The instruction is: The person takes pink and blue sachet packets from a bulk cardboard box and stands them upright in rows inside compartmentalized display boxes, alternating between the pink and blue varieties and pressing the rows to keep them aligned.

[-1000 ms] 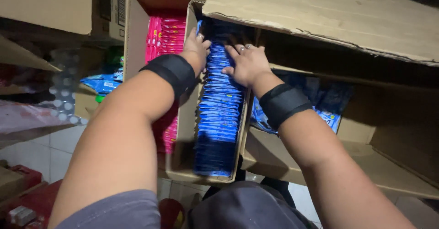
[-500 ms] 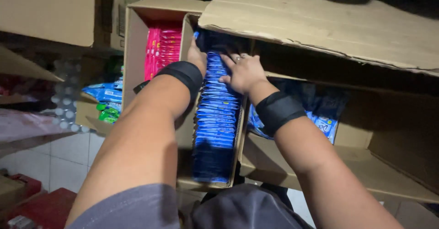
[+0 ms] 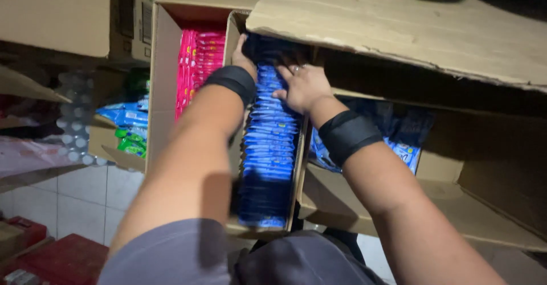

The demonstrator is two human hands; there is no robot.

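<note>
A row of blue packets [image 3: 269,148] stands packed on edge in an open cardboard box [image 3: 259,229]. My left hand [image 3: 242,54] reaches deep into the far end of that box along its left wall, fingers hidden in the dark. My right hand [image 3: 302,85] rests on top of the blue packets near the far end, fingers spread and pressing on them; a ring shows on one finger. Both wrists wear black bands. Whether either hand grips a packet is hidden.
A second open box [image 3: 162,63] on the left holds pink packets [image 3: 196,63]. A large cardboard flap [image 3: 399,29] overhangs the far end. Another box [image 3: 456,205] at right holds blue packets [image 3: 399,137]. Blue and green packs [image 3: 128,128] lie at left; a tiled floor [image 3: 85,199] lies below.
Both hands have slid farther into the far end of the box of blue packets. The view has shifted slightly.
</note>
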